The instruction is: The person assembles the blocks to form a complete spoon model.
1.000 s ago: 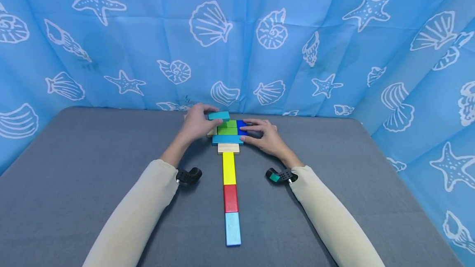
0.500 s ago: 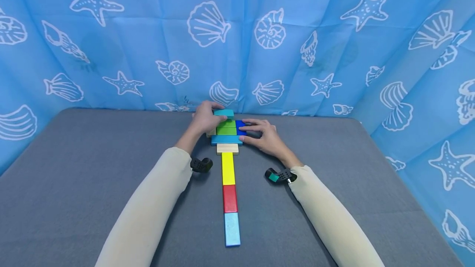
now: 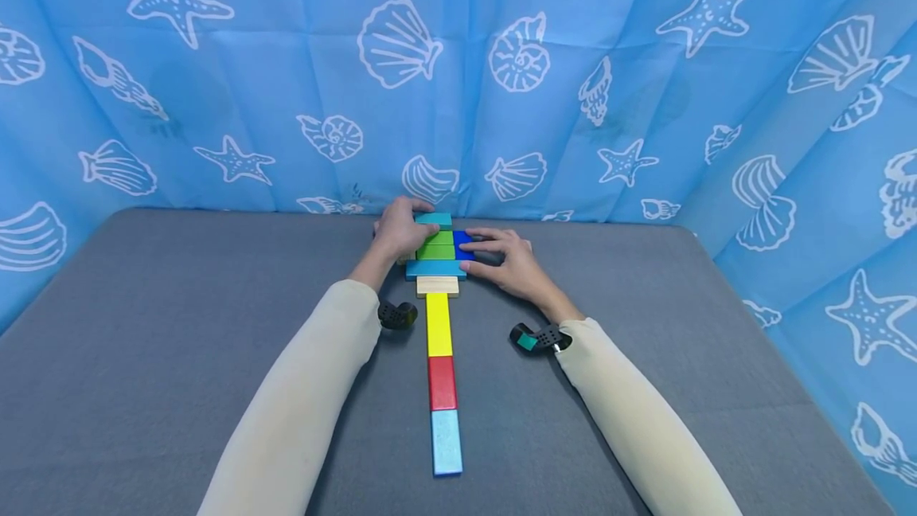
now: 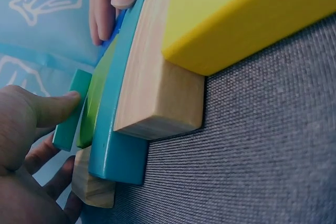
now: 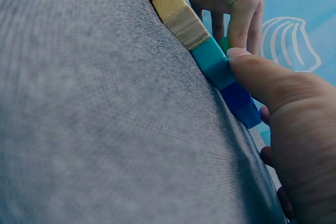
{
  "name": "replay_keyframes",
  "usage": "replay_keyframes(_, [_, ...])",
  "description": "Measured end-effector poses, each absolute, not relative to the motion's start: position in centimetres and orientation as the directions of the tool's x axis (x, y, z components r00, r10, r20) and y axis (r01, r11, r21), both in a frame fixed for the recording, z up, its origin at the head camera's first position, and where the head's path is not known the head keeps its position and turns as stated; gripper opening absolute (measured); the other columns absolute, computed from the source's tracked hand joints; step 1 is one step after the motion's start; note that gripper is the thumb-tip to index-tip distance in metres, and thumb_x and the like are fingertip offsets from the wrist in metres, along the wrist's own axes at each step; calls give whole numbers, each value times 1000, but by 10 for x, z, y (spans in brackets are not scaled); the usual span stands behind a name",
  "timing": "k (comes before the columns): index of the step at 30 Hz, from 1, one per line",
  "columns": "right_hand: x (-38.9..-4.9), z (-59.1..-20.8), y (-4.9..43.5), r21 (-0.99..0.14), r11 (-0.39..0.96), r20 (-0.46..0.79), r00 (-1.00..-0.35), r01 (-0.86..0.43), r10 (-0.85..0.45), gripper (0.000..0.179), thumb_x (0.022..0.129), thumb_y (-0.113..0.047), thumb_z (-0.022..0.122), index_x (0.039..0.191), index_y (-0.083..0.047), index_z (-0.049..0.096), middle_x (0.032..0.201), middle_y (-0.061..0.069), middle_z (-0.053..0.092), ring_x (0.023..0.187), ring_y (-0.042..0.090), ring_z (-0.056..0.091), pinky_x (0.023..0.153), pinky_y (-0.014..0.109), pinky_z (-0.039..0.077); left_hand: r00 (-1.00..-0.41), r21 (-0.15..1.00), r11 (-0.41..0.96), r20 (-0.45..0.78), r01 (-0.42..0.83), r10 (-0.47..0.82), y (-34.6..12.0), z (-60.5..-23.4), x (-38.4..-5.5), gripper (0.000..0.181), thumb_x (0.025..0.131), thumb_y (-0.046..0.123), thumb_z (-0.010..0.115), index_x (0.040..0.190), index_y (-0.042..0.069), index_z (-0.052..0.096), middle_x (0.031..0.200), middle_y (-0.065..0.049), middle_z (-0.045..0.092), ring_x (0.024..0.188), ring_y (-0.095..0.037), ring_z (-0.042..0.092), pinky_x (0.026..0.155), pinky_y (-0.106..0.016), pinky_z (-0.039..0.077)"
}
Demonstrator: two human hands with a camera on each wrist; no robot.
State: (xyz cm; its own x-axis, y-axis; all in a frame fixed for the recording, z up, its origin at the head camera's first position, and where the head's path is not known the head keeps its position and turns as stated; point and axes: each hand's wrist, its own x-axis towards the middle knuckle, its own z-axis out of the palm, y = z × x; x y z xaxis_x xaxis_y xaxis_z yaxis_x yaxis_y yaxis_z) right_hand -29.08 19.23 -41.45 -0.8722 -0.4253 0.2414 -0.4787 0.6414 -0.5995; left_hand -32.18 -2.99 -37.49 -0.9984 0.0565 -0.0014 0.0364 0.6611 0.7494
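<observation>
My left hand (image 3: 399, 229) pinches a small teal block (image 3: 440, 220) between thumb and fingers. In the left wrist view that teal block (image 4: 72, 111) stands tilted beside the green blocks (image 4: 97, 100). Right of two green blocks (image 3: 437, 252) lie dark blue blocks (image 3: 463, 240). My right hand (image 3: 514, 263) rests its extended fingers on those, while its thumb touches the right end of a long blue-teal block (image 3: 435, 269). Beneath the left fingers a wooden block (image 4: 94, 182) shows at the left end of the group; its far part is hidden.
A plain wood block (image 3: 437, 287) adjoins the long block, followed toward me by yellow (image 3: 439, 325), red (image 3: 442, 383) and light blue (image 3: 447, 443) blocks in a line. Grey cloth covers the table (image 3: 215, 341). A blue shell-print curtain (image 3: 458, 102) hangs behind its far edge.
My left hand has moved right and slightly away from me, carrying the teal block from above the left side to behind the green blocks. The right hand stays in place.
</observation>
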Motion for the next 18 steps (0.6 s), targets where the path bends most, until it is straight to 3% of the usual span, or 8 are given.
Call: replay_keyframes(18, [-291, -413, 194, -606, 638, 227, -872, -475, -433, 41, 92, -34, 76, 130, -18, 72, 150, 2, 53, 134, 29, 41, 105, 60, 21, -997, 720, 693, -36, 18, 64, -29, -382, -326, 38, 100, 28, 66, 134, 12, 67, 137, -10, 60, 133, -34, 42, 111, -57, 19])
